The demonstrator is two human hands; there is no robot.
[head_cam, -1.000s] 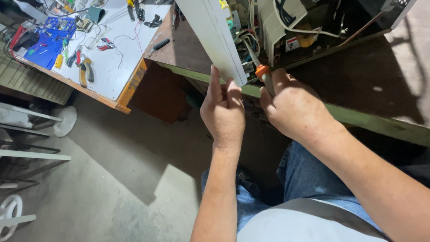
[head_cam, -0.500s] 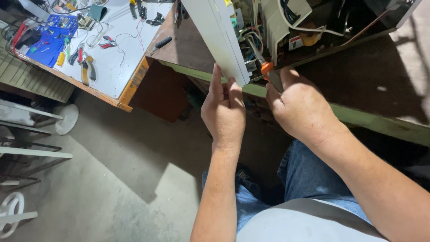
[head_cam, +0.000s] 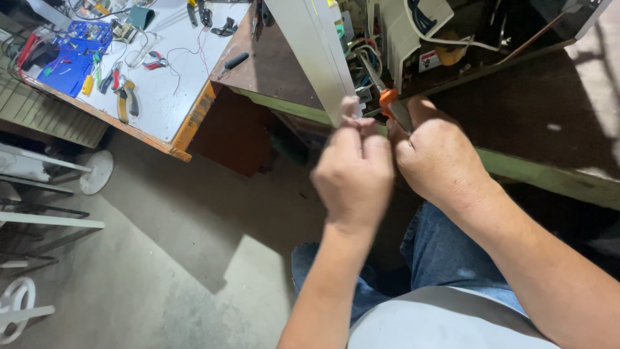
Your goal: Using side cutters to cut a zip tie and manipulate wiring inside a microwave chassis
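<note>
Screwdriver (head_cam: 391,105) mostly hidden in right hand (head_cam: 439,155) (left hand (head_cam: 354,171) blurred)

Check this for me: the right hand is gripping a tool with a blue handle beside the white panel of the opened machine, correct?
Not quite. In the head view the tool's handle in the right hand is orange, not blue. The rest holds: it sits beside the white panel of the opened machine.
</note>
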